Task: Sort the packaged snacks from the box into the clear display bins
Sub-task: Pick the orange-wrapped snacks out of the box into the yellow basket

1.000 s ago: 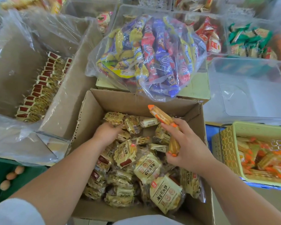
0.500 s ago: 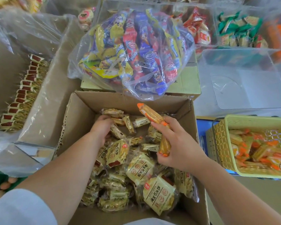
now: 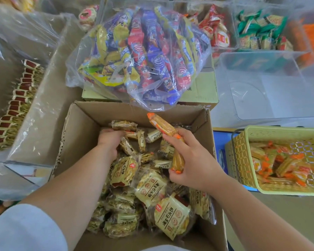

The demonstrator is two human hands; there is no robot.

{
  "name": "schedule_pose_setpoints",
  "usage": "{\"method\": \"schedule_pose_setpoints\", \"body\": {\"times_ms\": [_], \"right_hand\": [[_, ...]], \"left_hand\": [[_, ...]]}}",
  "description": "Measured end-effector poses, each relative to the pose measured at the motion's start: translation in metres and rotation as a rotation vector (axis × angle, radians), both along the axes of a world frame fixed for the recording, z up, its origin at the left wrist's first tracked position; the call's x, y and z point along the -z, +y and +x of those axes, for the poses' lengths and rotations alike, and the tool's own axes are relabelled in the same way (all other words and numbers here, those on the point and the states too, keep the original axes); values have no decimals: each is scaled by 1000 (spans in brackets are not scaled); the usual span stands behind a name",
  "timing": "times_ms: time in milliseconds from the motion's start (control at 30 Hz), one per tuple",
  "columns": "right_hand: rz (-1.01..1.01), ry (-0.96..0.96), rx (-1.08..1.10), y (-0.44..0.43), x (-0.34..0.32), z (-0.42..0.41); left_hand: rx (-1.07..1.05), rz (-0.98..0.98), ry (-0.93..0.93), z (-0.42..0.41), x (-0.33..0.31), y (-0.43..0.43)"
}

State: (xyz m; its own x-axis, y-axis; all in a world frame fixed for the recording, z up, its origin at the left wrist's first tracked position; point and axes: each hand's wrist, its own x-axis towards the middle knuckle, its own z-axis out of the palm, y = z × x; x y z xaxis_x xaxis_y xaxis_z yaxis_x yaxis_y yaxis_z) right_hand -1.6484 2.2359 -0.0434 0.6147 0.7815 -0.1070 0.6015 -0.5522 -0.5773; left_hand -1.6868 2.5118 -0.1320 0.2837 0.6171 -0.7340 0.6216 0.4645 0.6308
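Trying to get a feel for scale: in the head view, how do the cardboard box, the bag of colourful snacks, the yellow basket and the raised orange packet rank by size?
1. box
2. bag, though it lies farther off
3. basket, cut off at the edge
4. orange packet

Yellow basket (image 3: 241,156) R, green carton (image 3: 201,87) behind, plastic-lined carton (image 3: 49,105) L

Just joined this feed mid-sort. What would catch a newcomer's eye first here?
The clear bag of bright blue, red and yellow snacks dominates the top centre, behind the open cardboard box. Over that box, the right hand grips orange-tipped packets like those in the yellow-green basket at right, while the left hand reaches among beige packets.
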Motion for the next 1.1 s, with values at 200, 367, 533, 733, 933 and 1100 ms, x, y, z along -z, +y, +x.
{"method": "schedule_pose_setpoints", "body": {"times_ms": [200,367,533,733,933,1100], "right_hand": [[-1,10,2,0,-1,1],[-7,2,1,0,-3,0],[13,18,25,1,-3,1],[113,65,104,-1,-15,-7],[331,160,269,-51,-43,-34],[325,122,273,-120,-51,-36]], "left_hand": [[229,-22,103,6,-4,3],[352,127,131,-1,-4,4],[317,409,50,-22,-25,0],[285,630,-229,-68,-76,-31],[126,105,-425,-103,-109,-92],[147,-63,-419,-118,-118,-152]]}}
